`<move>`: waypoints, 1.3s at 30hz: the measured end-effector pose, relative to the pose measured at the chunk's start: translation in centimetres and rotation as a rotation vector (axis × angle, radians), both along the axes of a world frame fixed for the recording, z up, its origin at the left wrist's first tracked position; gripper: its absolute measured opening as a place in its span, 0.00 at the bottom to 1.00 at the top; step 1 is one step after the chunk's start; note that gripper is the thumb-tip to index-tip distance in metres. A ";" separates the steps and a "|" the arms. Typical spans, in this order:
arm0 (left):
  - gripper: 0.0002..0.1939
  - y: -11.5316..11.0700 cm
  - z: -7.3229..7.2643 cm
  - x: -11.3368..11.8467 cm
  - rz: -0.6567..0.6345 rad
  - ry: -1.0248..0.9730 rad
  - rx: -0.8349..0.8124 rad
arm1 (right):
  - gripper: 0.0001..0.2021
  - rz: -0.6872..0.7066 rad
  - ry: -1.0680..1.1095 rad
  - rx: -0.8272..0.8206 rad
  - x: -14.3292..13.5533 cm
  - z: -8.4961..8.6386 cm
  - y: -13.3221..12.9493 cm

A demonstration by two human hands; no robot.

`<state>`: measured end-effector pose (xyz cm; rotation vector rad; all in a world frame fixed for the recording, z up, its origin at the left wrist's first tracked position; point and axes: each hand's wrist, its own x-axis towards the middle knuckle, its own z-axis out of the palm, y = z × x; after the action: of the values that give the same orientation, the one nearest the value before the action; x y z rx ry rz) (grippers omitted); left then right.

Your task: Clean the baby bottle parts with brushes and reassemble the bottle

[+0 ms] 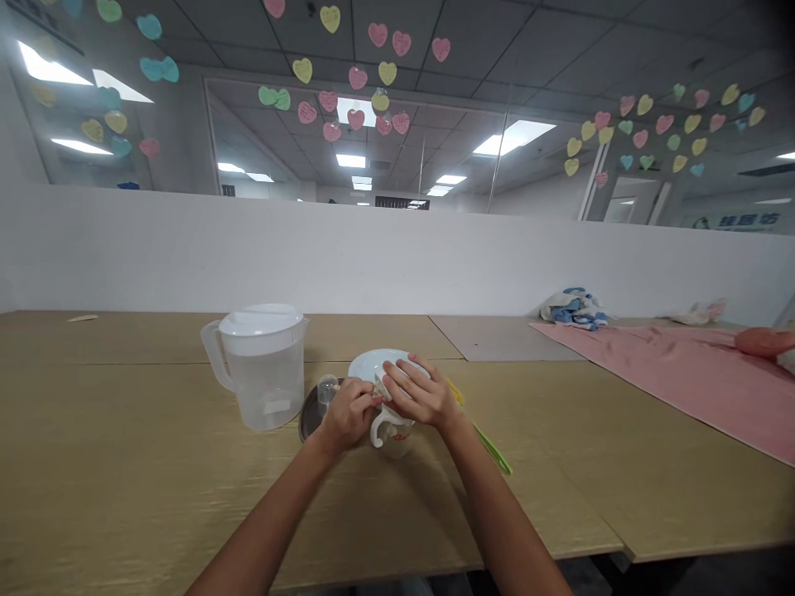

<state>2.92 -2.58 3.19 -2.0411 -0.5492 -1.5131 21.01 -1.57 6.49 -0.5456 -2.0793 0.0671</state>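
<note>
Near the table's middle, my left hand has its fingers bent and pressed together on a small pale, crumpled packet. My right hand lies against the packet's other side, its fingers stretched out and slightly apart. Just below them stands a white mug with a curved handle and red marks. Behind the hands is a white plate, partly covered by my right hand. A small clear cup rests at a dark round tray, left of my left hand.
A large translucent lidded pitcher stands at the left. A green and yellow utensil lies right of the mug. Farther right are a pink cloth and a blue-and-white cloth. A low white wall runs behind the table.
</note>
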 end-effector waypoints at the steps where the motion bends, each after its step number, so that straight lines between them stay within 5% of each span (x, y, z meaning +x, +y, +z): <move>1: 0.08 0.0 0.1 0.0 -0.004 0.009 0.006 | 0.08 -0.002 0.004 -0.025 0.1 0.0 0.0; 8: 0.08 0.2 0.5 -0.3 -0.066 0.044 0.055 | 0.08 -0.049 -0.020 -0.042 0.6 0.3 0.2; 16: 0.07 0.2 0.0 0.3 -0.059 -0.082 0.003 | 0.10 -0.144 -0.039 0.165 1.1 -0.8 1.2; 21: 0.20 0.0 -1.1 0.8 -0.091 -0.131 -0.199 | 0.15 -0.486 0.500 0.470 1.1 -0.1 1.5; 24: 0.38 0.0 -1.9 1.2 -0.034 -0.011 -0.366 | 0.16 -0.586 0.738 0.331 0.5 -0.3 0.8; 26: 0.44 0.0 -2.2 1.6 0.002 0.036 -0.448 | 0.14 -0.504 0.627 0.155 0.0 -1.2 0.1; 31: 0.43 -0.1 -2.7 2.3 -0.033 0.001 -0.631 | 0.13 -0.298 0.211 0.067 -0.9 -4.0 -1.1; 39: 0.45 -0.2 -3.1 2.5 -0.165 -0.085 -0.826 | 0.11 -0.243 0.211 -0.081 -0.9 -5.1 -0.8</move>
<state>5.42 -2.81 0.07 -2.6779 -1.2226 -1.6346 20.12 -2.35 1.42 -0.8027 -1.7986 0.0646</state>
